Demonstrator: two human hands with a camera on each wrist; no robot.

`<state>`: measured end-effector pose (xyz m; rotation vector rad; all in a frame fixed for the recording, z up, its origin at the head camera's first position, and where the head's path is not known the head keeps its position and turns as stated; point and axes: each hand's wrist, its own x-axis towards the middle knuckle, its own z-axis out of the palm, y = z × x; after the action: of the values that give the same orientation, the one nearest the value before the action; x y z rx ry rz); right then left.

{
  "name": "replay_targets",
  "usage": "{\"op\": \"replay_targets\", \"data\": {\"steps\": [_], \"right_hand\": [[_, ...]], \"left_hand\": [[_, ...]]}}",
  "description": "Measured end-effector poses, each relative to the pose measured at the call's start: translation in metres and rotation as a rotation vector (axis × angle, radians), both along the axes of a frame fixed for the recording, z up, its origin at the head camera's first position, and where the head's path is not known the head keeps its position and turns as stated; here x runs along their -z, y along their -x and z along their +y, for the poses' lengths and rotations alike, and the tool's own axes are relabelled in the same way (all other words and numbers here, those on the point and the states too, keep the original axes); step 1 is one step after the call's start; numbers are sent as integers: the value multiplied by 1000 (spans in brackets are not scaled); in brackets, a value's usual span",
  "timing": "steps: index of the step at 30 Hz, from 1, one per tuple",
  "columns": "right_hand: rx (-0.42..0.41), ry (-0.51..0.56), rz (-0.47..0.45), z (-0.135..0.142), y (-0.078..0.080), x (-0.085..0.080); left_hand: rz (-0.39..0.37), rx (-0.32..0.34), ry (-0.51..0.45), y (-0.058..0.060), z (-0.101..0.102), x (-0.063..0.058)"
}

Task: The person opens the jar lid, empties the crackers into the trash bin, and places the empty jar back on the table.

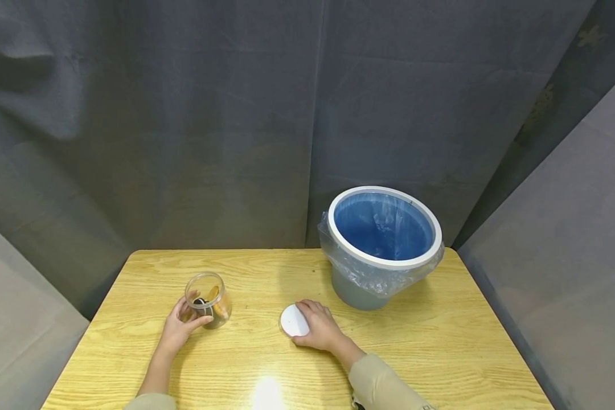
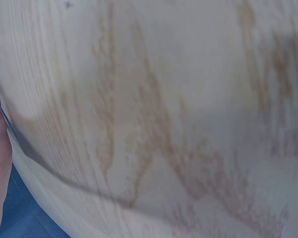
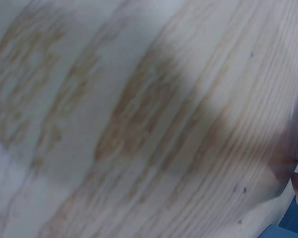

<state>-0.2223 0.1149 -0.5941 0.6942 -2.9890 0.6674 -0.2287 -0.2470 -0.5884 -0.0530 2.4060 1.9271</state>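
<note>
Clear cylindrical open-topped jar (image 1: 228, 300): one, standing left of centre on the counter, nearer the far edge than the near; holds small black pieces (image 1: 201, 303) and orange-yellow pieces (image 1: 214, 292), kind unclear.
Left hand (image 1: 178, 330): thumb and fingers part-spread, curled round the jar's near-left side.
White round flat disc (image 1: 292, 321), possibly the jar's lid: one, lying mid-counter.
Right hand (image 1: 319, 327): half closed, fingers and thumb gripping the disc's right edge.
Step in hand, as judged: jar and disc each secured, apart from one another. Next move, as judged: calls for a steady, upright jar and a firm grip on the disc's rim.
Counter (image 1: 471, 336): yellow wood-grain, far corners rounded, glare towards the near edge.
Grey-blue round bin (image 1: 356, 289), white-rimmed, with clear plastic liner (image 1: 345, 259): near the far right corner.
Room: dark grey fabric curtain (image 1: 225, 142) behind the far edge; pale panels (image 1: 569, 256) beyond both side edges.
</note>
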Motion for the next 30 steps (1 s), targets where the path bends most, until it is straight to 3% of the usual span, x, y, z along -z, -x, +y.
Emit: {"op": "replay_targets", "data": {"steps": [15,25,30], "right_hand": [[-19,5,19,1,-3,-6],[-109,35,194,4,-5,-34],[-147,45,238,5,-6,-53]], "left_hand": [[3,9,-11,1,0,2],[13,22,-10,0,-1,3],[6,16,-11,0,-1,1]]}}
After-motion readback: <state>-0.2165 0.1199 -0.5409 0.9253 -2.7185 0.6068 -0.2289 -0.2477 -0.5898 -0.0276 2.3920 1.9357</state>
